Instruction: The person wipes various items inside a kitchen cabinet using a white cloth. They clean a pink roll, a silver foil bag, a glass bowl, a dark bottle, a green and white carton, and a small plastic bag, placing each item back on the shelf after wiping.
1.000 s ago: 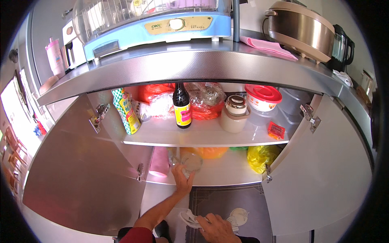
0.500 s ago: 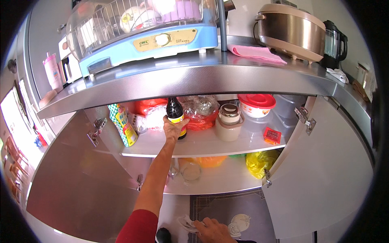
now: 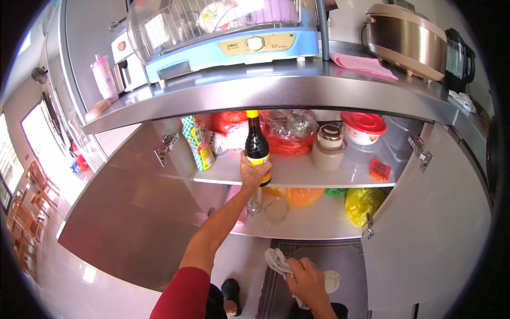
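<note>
My left hand [image 3: 254,171] is wrapped round a dark sauce bottle [image 3: 257,141] with a yellow cap, upright at the front of the cabinet's upper shelf [image 3: 297,177]. Whether its base touches the shelf I cannot tell. Low in front of the cabinet, my right hand [image 3: 308,283] grips a crumpled white cloth [image 3: 278,261]. Left of the bottle stands a green-and-yellow patterned package [image 3: 197,143]. Behind the bottle are red plastic bags [image 3: 289,144] and clear wrapping [image 3: 291,125].
Both cabinet doors [image 3: 133,207] stand wide apart. A beige jar [image 3: 328,154], a red-lidded tub [image 3: 364,127] and a small red box [image 3: 379,170] share the upper shelf. Below are a glass bowl [image 3: 276,209] and a yellow bag [image 3: 364,205]. The metal countertop edge [image 3: 287,93] overhangs everything.
My left hand has drawn the bottle forward, and its yellow cap now shows below the counter edge. My right hand has lifted the cloth a little. The view has shifted left.
</note>
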`<state>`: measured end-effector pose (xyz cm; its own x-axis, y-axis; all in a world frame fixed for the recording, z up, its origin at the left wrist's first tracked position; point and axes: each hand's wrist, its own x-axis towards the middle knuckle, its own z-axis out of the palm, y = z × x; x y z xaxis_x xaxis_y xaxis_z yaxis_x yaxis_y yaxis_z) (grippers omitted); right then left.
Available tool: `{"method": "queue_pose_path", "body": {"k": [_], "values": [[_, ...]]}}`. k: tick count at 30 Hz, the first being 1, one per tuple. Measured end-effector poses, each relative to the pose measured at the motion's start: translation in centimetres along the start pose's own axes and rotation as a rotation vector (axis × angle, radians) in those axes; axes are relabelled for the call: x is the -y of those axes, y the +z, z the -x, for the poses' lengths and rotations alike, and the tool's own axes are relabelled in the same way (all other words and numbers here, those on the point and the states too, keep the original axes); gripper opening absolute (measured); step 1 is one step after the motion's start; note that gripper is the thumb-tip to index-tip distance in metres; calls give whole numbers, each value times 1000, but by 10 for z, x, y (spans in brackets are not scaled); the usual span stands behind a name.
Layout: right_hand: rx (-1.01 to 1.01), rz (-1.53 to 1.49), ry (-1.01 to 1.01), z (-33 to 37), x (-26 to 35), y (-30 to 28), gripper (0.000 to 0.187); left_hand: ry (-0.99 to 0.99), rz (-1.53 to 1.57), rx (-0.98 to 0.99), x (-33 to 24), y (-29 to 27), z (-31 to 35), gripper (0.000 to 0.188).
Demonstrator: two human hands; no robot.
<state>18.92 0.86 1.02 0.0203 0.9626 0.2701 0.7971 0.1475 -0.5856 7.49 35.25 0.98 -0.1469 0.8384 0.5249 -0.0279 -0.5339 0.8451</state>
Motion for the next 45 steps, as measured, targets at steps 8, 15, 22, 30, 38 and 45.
{"method": "queue_pose_path", "body": {"k": [8,15,22,30,38,45], "values": [[-360,-415,117,2,-42,0,38,-68,-210,125,-72,-33,95,57],[-582,-1268,285,5,11,-26,61,-122,-103,455,-98,-61,204,64],[-476,-499,-62,-4,37,-10,61,-406,174,634,-136,-67,263,66],[126,-1333,-4,-26,-9,5,38,-397,112,1005,-144,-87,270,71],[-320,-1245,47,-10,37,13,47,-541,287,828,-143,-97,245,66],[-316,-609,-155,14,55,26,78,-416,311,591,-129,-102,235,73]]}}
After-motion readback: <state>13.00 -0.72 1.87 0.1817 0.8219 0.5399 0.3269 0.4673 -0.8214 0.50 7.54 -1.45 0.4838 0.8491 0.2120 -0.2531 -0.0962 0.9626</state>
